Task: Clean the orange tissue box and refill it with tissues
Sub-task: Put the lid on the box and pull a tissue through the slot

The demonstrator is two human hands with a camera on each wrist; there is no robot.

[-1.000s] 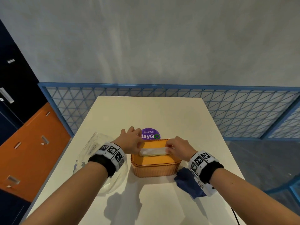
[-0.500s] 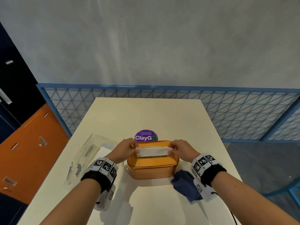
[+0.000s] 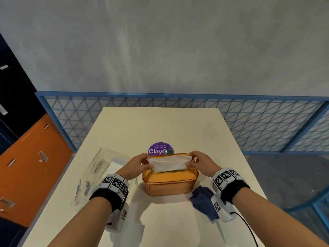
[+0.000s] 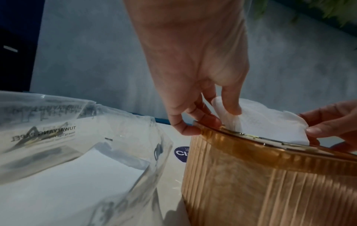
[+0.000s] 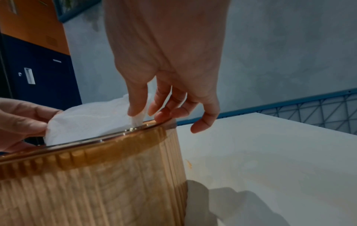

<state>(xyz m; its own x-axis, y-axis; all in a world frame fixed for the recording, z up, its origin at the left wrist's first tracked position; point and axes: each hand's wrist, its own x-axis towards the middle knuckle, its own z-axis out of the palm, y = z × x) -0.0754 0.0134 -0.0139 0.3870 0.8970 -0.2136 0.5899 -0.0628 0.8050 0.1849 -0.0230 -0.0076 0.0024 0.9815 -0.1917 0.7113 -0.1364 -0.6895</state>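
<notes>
Left hand (image 3: 133, 166) and right hand (image 3: 200, 163) pinching white tissue (image 3: 169, 163) at opposite ends, above orange tissue box (image 3: 169, 182) slot, mid-table (image 3: 160, 125)

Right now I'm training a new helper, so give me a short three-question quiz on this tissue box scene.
1. True or false: the lid is on the orange box.
2. What do the left hand and right hand pinch?
3. The blue cloth lies: A) in the box B) on the table by the right wrist C) under the plastic bag.

Key: 1 true; 2 the white tissue sticking out of the slot; 3 B.
</notes>
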